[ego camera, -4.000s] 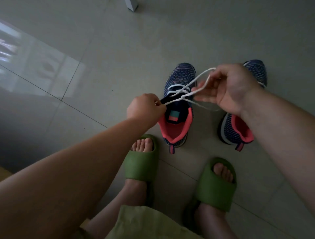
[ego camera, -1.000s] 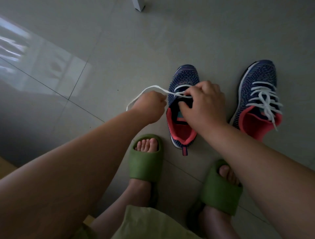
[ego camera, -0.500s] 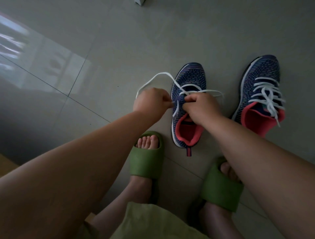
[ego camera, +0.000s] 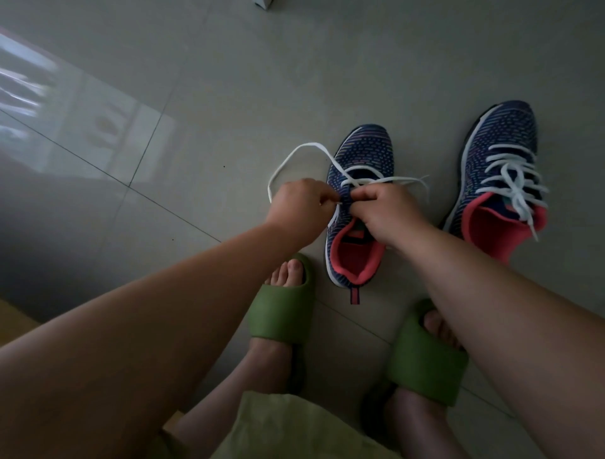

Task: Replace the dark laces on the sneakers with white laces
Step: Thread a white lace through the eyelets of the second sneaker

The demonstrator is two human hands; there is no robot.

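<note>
Two navy knit sneakers with pink linings stand on the grey floor. The left sneaker (ego camera: 361, 154) carries a partly threaded white lace (ego camera: 294, 151) that loops out to its left and trails to its right. My left hand (ego camera: 302, 209) pinches the lace end at the sneaker's left eyelets. On the same sneaker, my right hand (ego camera: 384, 213) grips the tongue and upper at the eyelet row, hiding them. The right sneaker (ego camera: 501, 144) stands apart, fully laced in white with loose ends hanging over its collar.
My feet wear green slides, the left slide (ego camera: 283, 311) just behind the left sneaker and the right slide (ego camera: 425, 360) under my right forearm. A pale furniture leg (ego camera: 263, 4) shows at the top edge. Grey floor tiles surround the shoes.
Four seconds ago both hands held the lace up above the shoe. Since then they came down onto the left sneaker's eyelets, and the lace loop swung out to the left.
</note>
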